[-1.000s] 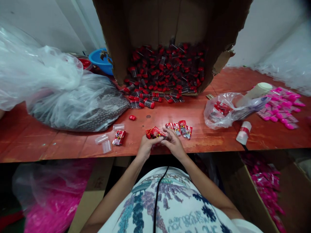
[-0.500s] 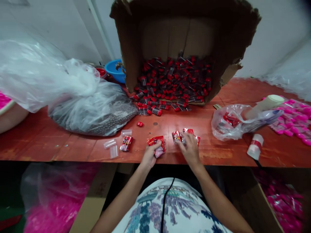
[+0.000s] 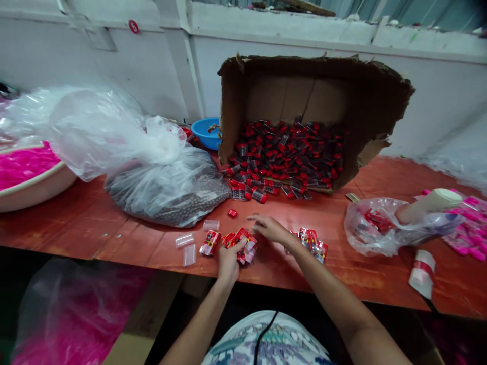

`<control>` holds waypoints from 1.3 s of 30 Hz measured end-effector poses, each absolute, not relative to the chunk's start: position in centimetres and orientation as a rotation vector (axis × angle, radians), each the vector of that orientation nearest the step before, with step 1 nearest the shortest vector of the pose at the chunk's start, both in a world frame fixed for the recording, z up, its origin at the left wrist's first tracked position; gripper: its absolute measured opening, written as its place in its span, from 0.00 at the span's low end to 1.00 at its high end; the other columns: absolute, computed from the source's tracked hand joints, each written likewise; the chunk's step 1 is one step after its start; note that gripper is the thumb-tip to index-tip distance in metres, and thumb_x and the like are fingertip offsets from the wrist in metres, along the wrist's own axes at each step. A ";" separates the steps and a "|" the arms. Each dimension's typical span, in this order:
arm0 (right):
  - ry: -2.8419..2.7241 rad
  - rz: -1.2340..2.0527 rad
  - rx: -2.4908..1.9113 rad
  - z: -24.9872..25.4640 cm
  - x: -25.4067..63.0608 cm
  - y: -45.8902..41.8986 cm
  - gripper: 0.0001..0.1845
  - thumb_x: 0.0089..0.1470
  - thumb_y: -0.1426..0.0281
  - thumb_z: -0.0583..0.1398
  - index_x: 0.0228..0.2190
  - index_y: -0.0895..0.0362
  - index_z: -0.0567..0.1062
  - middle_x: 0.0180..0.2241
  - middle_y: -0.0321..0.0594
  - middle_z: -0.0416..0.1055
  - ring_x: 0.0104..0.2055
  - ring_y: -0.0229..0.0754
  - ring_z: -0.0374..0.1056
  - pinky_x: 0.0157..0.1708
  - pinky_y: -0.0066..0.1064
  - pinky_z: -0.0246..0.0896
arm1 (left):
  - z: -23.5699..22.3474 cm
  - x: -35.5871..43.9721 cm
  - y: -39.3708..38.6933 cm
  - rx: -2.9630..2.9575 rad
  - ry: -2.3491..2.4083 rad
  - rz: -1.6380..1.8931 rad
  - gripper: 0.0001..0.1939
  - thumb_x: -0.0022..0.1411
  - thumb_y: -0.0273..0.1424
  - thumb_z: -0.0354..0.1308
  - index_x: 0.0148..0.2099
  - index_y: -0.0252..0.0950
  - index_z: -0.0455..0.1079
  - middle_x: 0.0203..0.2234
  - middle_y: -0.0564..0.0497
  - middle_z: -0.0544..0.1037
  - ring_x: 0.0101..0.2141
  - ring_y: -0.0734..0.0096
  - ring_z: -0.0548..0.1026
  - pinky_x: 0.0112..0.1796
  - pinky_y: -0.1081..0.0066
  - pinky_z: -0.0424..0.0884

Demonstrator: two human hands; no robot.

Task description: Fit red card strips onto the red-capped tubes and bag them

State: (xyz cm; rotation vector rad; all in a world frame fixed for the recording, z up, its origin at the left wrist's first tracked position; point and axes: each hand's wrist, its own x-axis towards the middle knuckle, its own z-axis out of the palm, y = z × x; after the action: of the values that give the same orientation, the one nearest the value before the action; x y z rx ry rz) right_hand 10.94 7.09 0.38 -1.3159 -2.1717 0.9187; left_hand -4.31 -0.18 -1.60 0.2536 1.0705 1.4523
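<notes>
"So, where are the packets, and hand states?"

"Left hand [image 3: 229, 262] grasps a fan of red packets [image 3: 245, 247], thumb on top, just in from the table [image 3: 152, 248]'s near edge. Right hand [image 3: 269, 229] released: fingers loosely extended, pointing left, beyond the fan and to its right."

"Edges and room?"

"Left side tight: packet stack [image 3: 210, 243] just beside the fan, clear tubes [image 3: 189, 255] left of that. Red cap [image 3: 233, 214] sits beyond. Right forearm crosses in front of part of the loose packets [image 3: 312, 246]. Widest gap: red tabletop between those and the clear plastic bag [image 3: 367, 228]. Carton [image 3: 232, 106] opens toward the person, farther back."

"Pointing?"

"Fan spreads left to right, upper corner away from the body, right end dipping nearer. Single packets overlap; can't tell each long axis. Stack's long axis runs away, leaning right."
</notes>
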 end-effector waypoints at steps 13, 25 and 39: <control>-2.529 0.251 -1.579 -1.1 9.5 7.5 0.26 0.56 0.81 0.49 0.57 0.61 0.61 0.61 0.54 0.53 0.54 0.50 0.62 0.48 0.40 0.61 | -1.1 -4.8 0.9 0.195 1.018 1.474 0.14 0.35 0.20 0.70 0.29 0.30 0.74 0.23 0.50 0.79 0.25 0.66 0.77 0.29 0.68 0.75; -2.696 0.182 -1.283 -0.5 13.6 0.2 0.28 0.56 0.69 0.58 0.57 0.60 0.60 0.57 0.51 0.59 0.57 0.50 0.57 0.54 0.41 0.55 | -0.9 -2.4 0.7 0.190 1.012 1.307 0.09 0.35 0.18 0.65 0.24 0.30 0.73 0.19 0.50 0.78 0.20 0.69 0.75 0.27 0.70 0.73; -2.475 0.184 -1.286 -2.6 15.2 -4.7 0.15 0.62 0.73 0.50 0.48 0.59 0.69 0.37 0.47 0.70 0.40 0.45 0.66 0.42 0.36 0.63 | 0.2 -1.6 0.4 0.051 1.025 1.280 0.05 0.48 0.19 0.64 0.27 0.31 0.72 0.18 0.52 0.76 0.19 0.75 0.74 0.25 0.77 0.70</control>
State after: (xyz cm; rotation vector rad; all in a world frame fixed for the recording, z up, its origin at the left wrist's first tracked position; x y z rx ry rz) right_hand 15.22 -4.71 -2.61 -1.2858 -2.4750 0.1836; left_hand -1.56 0.35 0.23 0.0506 1.0247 1.2798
